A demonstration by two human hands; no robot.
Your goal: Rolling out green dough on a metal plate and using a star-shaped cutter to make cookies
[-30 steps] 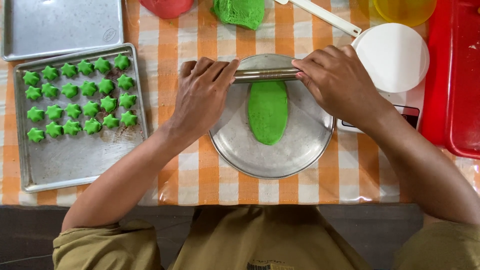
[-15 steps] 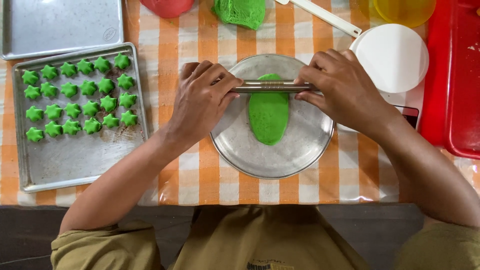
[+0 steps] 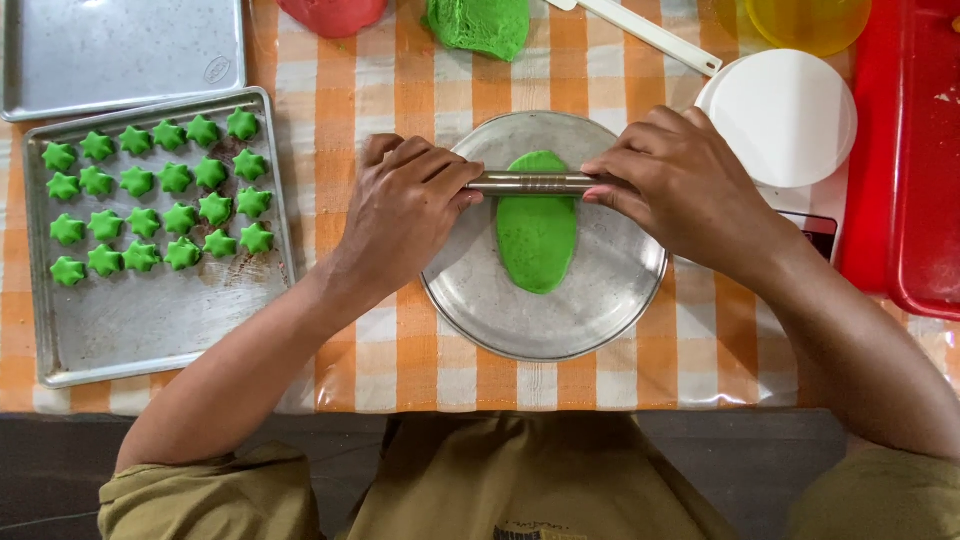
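Note:
A flattened oval of green dough (image 3: 537,235) lies on a round metal plate (image 3: 470,300) at the middle of the table. A slim metal rolling pin (image 3: 530,183) rests across the dough's far end. My left hand (image 3: 400,215) presses on the pin's left end, and my right hand (image 3: 680,185) presses on its right end. Both hands curl over the pin from above.
A baking tray (image 3: 150,320) at the left holds several green star-shaped pieces (image 3: 160,200). Another tray (image 3: 120,50) sits behind it. A green dough lump (image 3: 480,25), a red lump (image 3: 335,15), a white spatula (image 3: 650,35), a white lid (image 3: 785,115), a yellow bowl (image 3: 800,20) and a red tray (image 3: 925,150) line the back and right.
The rolling pin has come toward me, from the plate's far rim onto the dough's far end. Both hands moved with it.

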